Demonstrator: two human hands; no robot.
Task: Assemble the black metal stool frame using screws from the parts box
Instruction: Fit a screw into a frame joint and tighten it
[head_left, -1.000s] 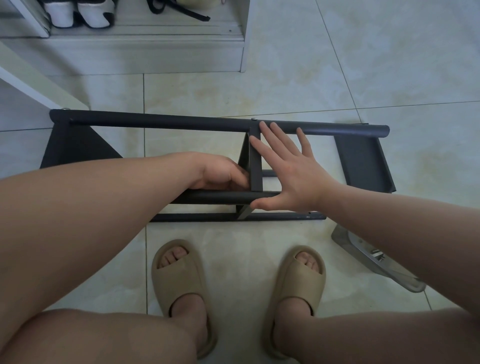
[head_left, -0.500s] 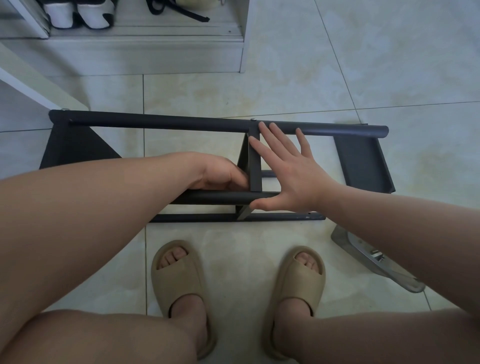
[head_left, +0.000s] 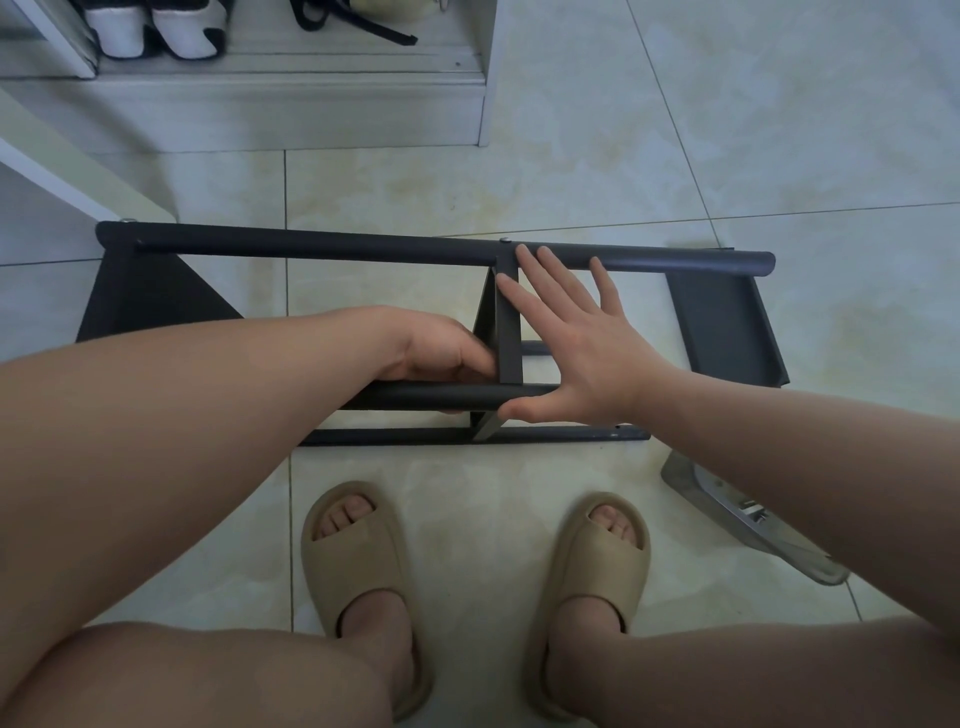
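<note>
Head camera looks down past bare knees to two beige foam slide sandals (head_left: 358, 561), worn on the feet and planted on the pale glossy floor tiles (head_left: 467, 493) just on the near side of the black metal stool frame (head_left: 311, 244). A silvery metal tray (head_left: 727, 514) lies on the tiles near the frame's near right corner, partly under the right forearm; the small hardware in it is too small to tell.

The frame lies on its side on the floor, its long tubes running left to right. The left hand (head_left: 441, 348) curls round the frame's near tube, just left of the flat crosspiece. The right hand (head_left: 576, 353) lies flat with fingers spread wide just right of that crosspiece, thumb on the near tube, fingertips reaching the far tube.

Beyond the frame stands a low white shelf unit (head_left: 260, 104) holding white-and-black shoes (head_left: 156, 31).
</note>
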